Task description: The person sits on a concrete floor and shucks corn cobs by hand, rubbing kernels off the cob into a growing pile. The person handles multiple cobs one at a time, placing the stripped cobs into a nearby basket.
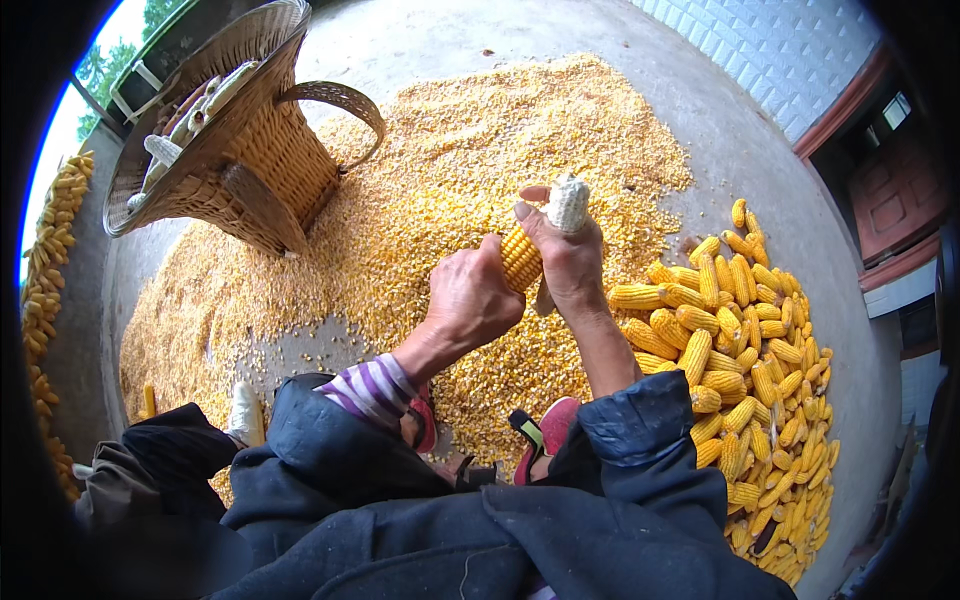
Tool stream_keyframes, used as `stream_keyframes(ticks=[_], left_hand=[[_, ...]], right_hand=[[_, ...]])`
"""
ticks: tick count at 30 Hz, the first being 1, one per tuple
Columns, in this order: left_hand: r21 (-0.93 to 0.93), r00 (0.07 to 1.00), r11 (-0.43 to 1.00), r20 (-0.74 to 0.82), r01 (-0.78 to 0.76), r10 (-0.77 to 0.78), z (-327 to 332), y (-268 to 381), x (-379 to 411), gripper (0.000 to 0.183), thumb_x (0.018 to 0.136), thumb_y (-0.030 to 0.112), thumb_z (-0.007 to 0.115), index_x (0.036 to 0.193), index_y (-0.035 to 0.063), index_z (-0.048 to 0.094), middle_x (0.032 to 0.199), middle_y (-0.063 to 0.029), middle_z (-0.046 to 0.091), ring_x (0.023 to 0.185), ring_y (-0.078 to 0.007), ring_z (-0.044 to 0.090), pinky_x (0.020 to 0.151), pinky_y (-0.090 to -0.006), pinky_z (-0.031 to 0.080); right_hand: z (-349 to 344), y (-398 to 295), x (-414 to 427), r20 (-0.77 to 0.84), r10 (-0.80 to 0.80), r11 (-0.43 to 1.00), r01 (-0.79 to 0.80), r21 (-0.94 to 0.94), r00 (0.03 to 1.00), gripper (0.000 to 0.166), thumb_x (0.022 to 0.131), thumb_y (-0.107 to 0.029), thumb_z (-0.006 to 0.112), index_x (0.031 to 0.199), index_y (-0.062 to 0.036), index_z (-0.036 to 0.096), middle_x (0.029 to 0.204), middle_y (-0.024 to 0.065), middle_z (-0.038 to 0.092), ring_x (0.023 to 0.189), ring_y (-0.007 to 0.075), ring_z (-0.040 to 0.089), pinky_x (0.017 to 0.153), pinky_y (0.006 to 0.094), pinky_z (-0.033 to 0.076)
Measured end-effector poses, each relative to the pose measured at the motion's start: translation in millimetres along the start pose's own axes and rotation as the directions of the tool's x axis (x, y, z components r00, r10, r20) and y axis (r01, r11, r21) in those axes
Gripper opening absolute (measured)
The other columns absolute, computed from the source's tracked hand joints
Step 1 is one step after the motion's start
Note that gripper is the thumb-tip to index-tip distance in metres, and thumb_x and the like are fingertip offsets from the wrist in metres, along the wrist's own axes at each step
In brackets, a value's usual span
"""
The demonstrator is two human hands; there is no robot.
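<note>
My left hand (476, 296) grips a yellow ear of corn (521, 259), whose kernels show between my two hands. My right hand (566, 259) is closed around a bare white corn cob (568, 202) and is up against the ear. A reddish-brown piece (535, 193) sticks out beside the cob, and a flat greyish piece (545, 298) shows below the right palm; whether they belong to one tool I cannot tell. Beneath both hands, loose corn kernels (480, 180) are spread over the concrete floor.
A wicker basket (255, 165) holding bare cobs (163, 150) stands at the upper left. On the right lies a heap of corn ears (742, 367). More ears (49, 292) are piled by the left wall. Another person's leg and shoe (246, 416) are at the lower left. A doorway (892, 165) is at right.
</note>
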State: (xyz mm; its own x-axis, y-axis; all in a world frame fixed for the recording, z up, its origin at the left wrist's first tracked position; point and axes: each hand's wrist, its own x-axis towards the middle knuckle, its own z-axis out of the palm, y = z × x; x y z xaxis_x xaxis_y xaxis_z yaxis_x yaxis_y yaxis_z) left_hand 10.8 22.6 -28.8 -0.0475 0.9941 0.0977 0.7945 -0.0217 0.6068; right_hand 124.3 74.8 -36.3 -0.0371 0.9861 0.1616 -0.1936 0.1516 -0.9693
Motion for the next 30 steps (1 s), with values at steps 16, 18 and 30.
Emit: stream_keyframes(ticks=[16,18,30], left_hand=[[-0.434,0.999,0.901,0.053,0.026,-0.004,3,2,-2,0.019,0.068,0.013,0.070,0.080,0.0008,0.061,0.065,-0.0030,0.061,0.058,-0.0102,0.056,0.054,-0.0293,0.044],[-0.477,0.987,0.873,0.160,0.101,-0.027,2,1,-2,0.017,0.068,0.012,0.069,0.075,0.0001,0.059,0.062,-0.0029,0.060,0.056,-0.0100,0.055,0.052,-0.0292,0.043],[-0.122,0.999,0.992,-0.022,0.032,-0.035,2,7,2,0.033,0.070,0.023,0.072,0.092,0.0006,0.060,0.076,-0.0233,0.066,0.075,-0.0384,0.066,0.065,-0.0437,0.051]], right_hand=[[-3,-18,0,0.189,0.103,0.944,-0.156,0.292,0.977,0.040,0.084,-0.012,0.072,0.121,-0.0040,0.059,0.095,0.0019,0.064,0.080,0.0089,0.058,0.074,0.0236,0.048],[-1,-8,2,0.040,0.047,0.992,-0.052,0.115,0.998,0.027,0.085,-0.014,0.073,0.107,-0.0030,0.064,0.088,0.0018,0.065,0.078,0.0078,0.059,0.071,0.0229,0.048],[-9,-30,7,0.229,0.140,0.918,-0.213,0.335,0.963,0.048,0.086,-0.022,0.071,0.127,-0.0058,0.054,0.090,0.0032,0.061,0.080,0.0127,0.060,0.072,0.0260,0.048]])
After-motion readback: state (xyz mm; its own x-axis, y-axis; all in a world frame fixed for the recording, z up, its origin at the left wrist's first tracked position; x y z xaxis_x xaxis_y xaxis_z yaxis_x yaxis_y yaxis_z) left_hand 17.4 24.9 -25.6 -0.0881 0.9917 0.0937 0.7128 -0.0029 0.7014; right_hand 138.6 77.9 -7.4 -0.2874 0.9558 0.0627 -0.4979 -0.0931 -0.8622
